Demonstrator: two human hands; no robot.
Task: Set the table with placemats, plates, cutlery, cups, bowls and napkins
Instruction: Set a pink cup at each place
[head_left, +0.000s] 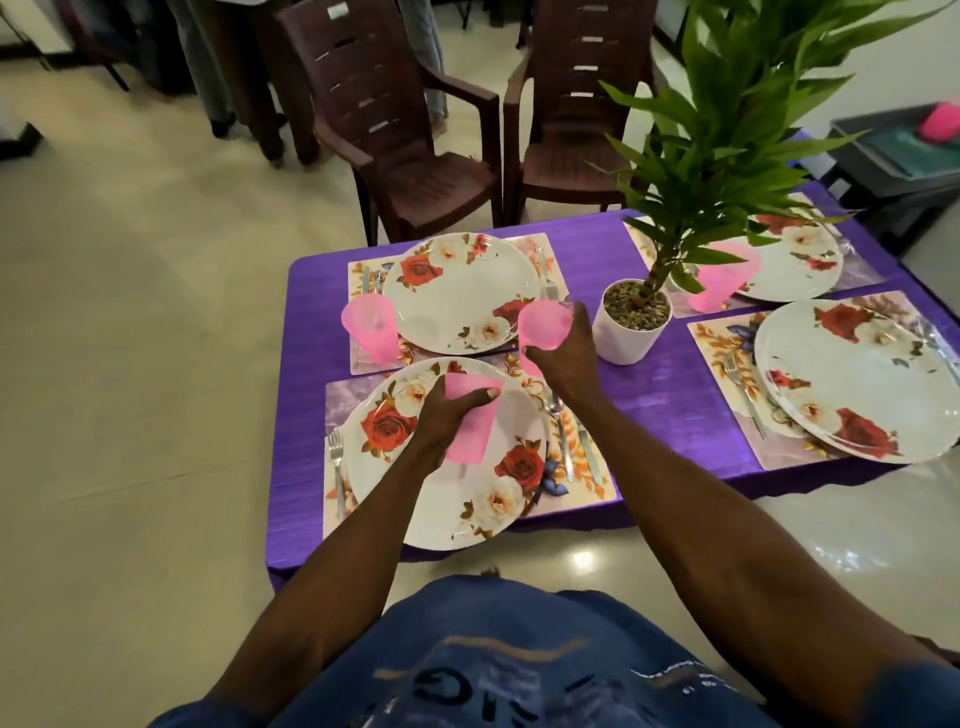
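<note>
Pink plastic cup is gripped by the left hand, fingers curled round its upper half, thumb across the front; it is held above the near-left floral plate. That plate is seated on a placemat, with a fork laid on its left and a spoon and knife on its right.

A second pink cup is held by the right hand, fingers wrapped round its right side, thumb under it; whether it is touching the table cannot be told. It is positioned between the two left plates, just beside a white plant pot.

Far-left plate is set on its own mat, with a third pink cup stood at its near-left edge and cutlery on both sides.

Near-right plate is set on a mat with a fork on its left. Far-right plate is partly hidden by leaves; a fourth pink cup is seen by it.

Purple cloth covers the table. Two brown chairs are placed beyond it.
</note>
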